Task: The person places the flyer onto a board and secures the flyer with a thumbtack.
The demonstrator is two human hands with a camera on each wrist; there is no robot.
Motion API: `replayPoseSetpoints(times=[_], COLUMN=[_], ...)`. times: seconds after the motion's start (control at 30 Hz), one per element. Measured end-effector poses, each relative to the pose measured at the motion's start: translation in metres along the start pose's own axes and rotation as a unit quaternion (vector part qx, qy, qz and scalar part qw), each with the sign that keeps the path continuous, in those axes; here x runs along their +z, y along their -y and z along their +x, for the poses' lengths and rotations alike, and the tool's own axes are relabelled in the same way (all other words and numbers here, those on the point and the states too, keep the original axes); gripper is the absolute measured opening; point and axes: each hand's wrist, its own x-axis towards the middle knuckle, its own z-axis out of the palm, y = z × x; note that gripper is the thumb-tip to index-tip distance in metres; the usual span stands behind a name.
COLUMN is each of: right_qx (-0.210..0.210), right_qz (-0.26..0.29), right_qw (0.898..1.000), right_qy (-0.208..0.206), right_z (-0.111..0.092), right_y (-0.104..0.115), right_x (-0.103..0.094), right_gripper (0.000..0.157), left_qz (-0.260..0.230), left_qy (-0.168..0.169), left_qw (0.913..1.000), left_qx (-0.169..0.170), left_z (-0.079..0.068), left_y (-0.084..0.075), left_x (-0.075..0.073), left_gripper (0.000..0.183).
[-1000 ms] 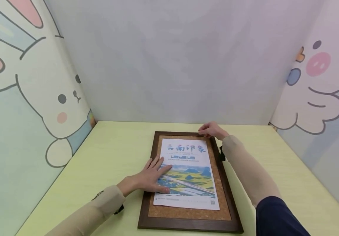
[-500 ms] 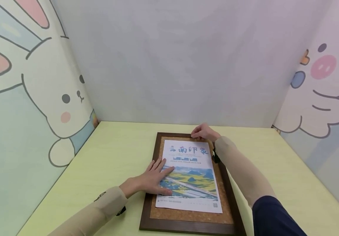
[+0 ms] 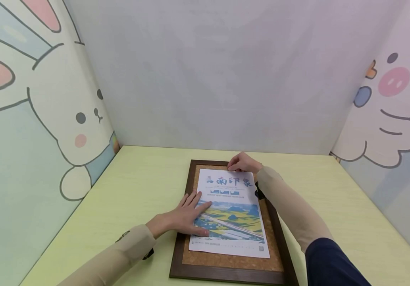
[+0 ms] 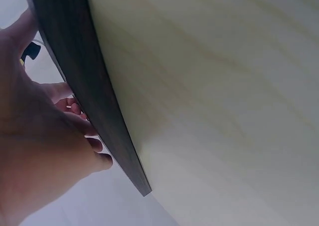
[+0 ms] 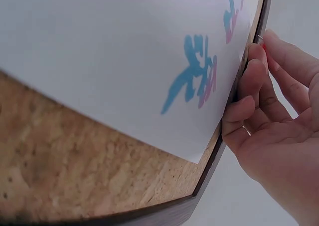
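A printed poster (image 3: pixel 230 218) with blue lettering and a landscape lies on a brown-framed cork board (image 3: pixel 231 262). My left hand (image 3: pixel 185 218) rests on the poster's left side with fingers spread. Only the board's dark edge and part of that hand show in the left wrist view. At the board's far edge, above the poster's top, is my right hand (image 3: pixel 244 162). Thumb and forefinger there pinch a small red push pin (image 5: pixel 264 47), its thin metal point showing in the right wrist view. Most of the pin is hidden by the fingers.
The board lies on a pale yellow-green table (image 3: pixel 147 178). A plain grey wall (image 3: pixel 219 79) stands behind it. Side walls carry cartoon drawings, a rabbit (image 3: pixel 58 111) on the left and a white figure (image 3: pixel 387 131) on the right.
My right hand has moved left along the board's far edge, from the corner toward the middle, and slightly nearer the poster's top. The left hand stays on the poster. The head view has shifted slightly.
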Motion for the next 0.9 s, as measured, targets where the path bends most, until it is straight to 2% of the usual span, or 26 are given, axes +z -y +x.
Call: replayPoseSetpoints(times=[0.27, 0.43, 0.9], right_qx=[0.001, 0.006, 0.019], right_qz=[-0.045, -0.061, -0.059], right_qw=[0.999, 0.998, 0.997], right_qy=[-0.014, -0.021, -0.043], right_z=[-0.005, -0.004, -0.004], right_y=[0.010, 0.007, 0.007], right_x=[0.004, 0.007, 0.013], right_gripper=[0.015, 0.013, 0.006], left_qz=[-0.003, -0.007, -0.010], left_qy=[0.003, 0.004, 0.002], left_qw=[1.0000, 1.0000, 0.9999], left_qx=[-0.004, -0.003, -0.006], left_z=[0.001, 0.002, 0.002], left_y=[0.000, 0.000, 0.000], left_x=[0.000, 0.000, 0.000], left_gripper=[0.092, 0.092, 0.091])
